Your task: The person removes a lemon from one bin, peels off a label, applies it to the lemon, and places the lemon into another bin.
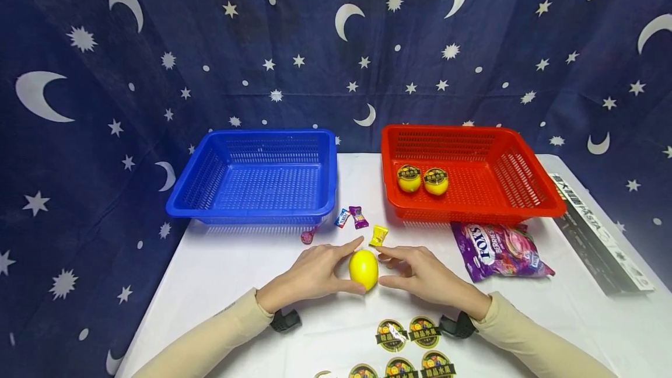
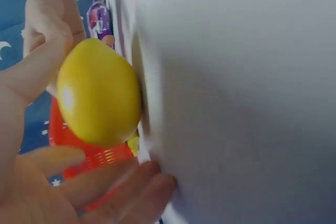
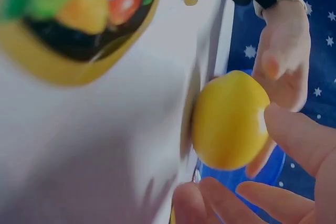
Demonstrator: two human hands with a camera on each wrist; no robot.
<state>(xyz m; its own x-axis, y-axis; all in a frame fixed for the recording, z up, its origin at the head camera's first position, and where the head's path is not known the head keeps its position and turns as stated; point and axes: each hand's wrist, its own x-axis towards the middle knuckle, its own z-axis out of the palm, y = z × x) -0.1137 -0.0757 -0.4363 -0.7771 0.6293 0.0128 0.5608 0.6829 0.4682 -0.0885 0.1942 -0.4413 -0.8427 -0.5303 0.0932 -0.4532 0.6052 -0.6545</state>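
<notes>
Near the table's front edge, my left hand [image 1: 310,276] and right hand [image 1: 425,276] cupped a smooth yellow plastic lemon [image 1: 364,269] between curled fingertips, seemingly steadying it, its label probably next.

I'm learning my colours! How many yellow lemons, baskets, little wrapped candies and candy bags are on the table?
Yellow lemons: 3, one between the left hand and right hand, two in the red basket
Baskets: 2, red and blue
Wrapped candies: 3
Candy bags: 1
Total: 9
</notes>
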